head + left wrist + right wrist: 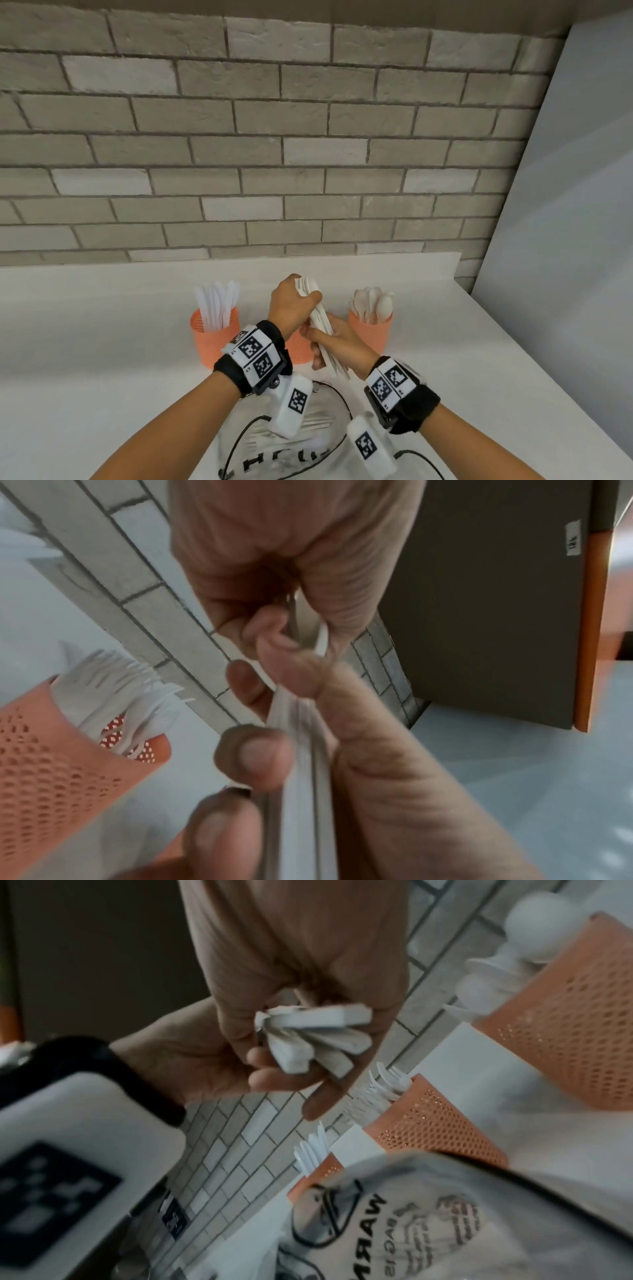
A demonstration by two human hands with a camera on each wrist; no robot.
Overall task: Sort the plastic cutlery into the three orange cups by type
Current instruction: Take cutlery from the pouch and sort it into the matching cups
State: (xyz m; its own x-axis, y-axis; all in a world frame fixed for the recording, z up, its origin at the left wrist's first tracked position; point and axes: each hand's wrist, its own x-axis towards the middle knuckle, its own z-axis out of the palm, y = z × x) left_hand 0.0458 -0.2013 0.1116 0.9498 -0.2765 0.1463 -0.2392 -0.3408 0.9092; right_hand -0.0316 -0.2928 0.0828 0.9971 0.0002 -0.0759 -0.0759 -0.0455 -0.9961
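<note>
Now both hands are gripping a bundle (320,329) of white plastic cutlery above the middle cup (299,347), with the knife cup (214,337) at nine o'clock and the spoon cup (371,330) at three. The left hand (291,305) is curling round the top end, and the right hand (337,342) is pinching the lower handles, thumb against fingers (253,756). Their type is not showing. I'd judge them light, stiff and slick, fanning apart at the ends (315,1039), so a mid-shaft squeeze is looking safest. More cutlery is waiting in the bag (287,455) at six o'clock.
</note>
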